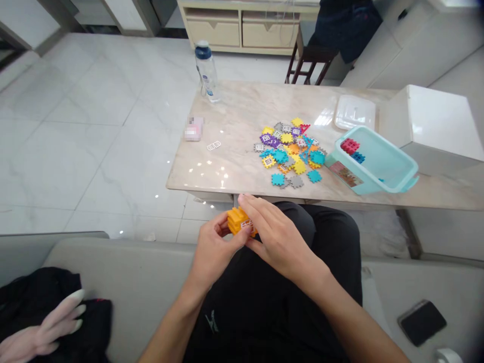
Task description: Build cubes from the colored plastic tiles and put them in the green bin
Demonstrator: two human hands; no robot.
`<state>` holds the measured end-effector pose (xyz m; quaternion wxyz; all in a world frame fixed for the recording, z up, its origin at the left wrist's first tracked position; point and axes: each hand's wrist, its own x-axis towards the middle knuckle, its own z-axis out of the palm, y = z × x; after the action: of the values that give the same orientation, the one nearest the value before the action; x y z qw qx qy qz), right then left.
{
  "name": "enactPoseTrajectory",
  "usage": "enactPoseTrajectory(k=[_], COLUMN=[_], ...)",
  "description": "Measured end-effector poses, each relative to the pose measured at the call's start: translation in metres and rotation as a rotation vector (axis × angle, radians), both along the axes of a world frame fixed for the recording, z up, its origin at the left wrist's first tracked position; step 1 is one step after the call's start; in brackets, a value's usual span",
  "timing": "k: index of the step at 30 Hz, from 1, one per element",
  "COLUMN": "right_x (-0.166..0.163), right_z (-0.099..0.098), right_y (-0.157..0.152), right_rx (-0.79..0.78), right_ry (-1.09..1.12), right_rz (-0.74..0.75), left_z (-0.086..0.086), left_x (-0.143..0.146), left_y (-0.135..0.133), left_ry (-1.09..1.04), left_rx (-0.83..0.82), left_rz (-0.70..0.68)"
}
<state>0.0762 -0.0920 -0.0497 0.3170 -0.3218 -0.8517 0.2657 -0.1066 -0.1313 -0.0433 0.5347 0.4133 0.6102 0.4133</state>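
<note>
Both hands meet over my lap, just in front of the table's near edge. My left hand [212,247] curls its fingers around an orange block of interlocking tiles [237,221]. My right hand [273,237] covers the block's right side, fingers pressed against it. On the marble table [227,166] lies a pile of several loose colourful tiles [290,154], yellow, teal, purple and grey. A tilted teal bin [393,174] to the right of the pile holds a red piece [350,145] and a blue piece [357,157].
A water bottle [206,72] stands at the table's far left corner. A white lid [354,113] and a white box [431,126] sit at the right. A small white window piece [214,145] lies alone. A phone [421,321] rests on the sofa; black cloth [45,297] at the left.
</note>
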Motion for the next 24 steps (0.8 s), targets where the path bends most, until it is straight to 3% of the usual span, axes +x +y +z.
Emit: enactPoseTrajectory(k=[4,9,15,24], right_x=[-0.004,0.002,0.014,0.024], right_z=[-0.008,-0.007,-0.002,0.008], right_y=[-0.003,-0.009,-0.014,-0.021], right_rx=[0.156,0.211,0.269,0.362], right_ry=[0.018,0.116,0.14,0.043], right_rz=[-0.074,-0.087,-0.037,-0.049], left_z=[0.008,0.017,0.023,0.021], left_x=[0.004,0.012,0.019,0.028], left_y=[-0.011,-0.024,-0.031,-0.036], left_ry=[0.294,0.514,0.616,0.655], left_rx=[0.133,0.281,0.441,0.535], left_rz=[0.035,0.034,0.036,0.013])
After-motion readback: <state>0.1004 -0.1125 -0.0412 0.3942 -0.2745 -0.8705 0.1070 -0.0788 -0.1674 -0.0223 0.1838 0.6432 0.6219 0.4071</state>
